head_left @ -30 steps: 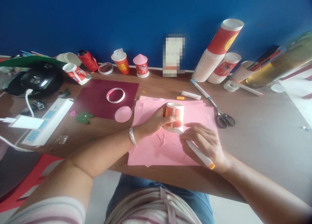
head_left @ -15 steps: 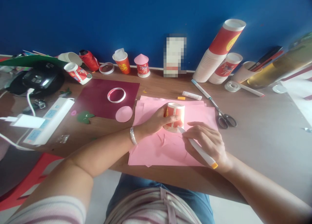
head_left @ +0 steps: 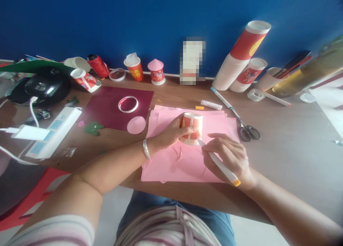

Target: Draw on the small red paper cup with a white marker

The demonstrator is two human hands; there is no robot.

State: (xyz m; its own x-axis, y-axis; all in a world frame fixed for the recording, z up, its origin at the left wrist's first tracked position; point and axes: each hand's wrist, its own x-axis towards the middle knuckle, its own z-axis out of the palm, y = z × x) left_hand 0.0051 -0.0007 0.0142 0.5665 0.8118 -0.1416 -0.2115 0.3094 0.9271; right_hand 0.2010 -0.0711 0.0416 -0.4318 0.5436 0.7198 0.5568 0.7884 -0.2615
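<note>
My left hand (head_left: 174,132) is wrapped round a red and white paper cup (head_left: 193,119), which stands on a stack of pink paper (head_left: 168,169). Between the fingers of my right hand (head_left: 227,155) is a white marker pen (head_left: 223,167) with an orange end. The pen's tip is at the lower right side of the cup, touching or very close to it. Behind the cup lie a small orange cap (head_left: 199,108) and a white glue stick (head_left: 211,105). Scissors (head_left: 248,131) rest to the right of the paper.
Left are a dark red sheet (head_left: 107,110), a pink paper disc (head_left: 136,125), a white ring (head_left: 128,104) and a power strip (head_left: 55,133). Along the wall stand a cup with a pink cone roof (head_left: 156,71), a tall cup stack (head_left: 233,69) and a tape roll (head_left: 255,94).
The pen and my right hand have shifted very slightly to the right. My left hand and the cup stay in place.
</note>
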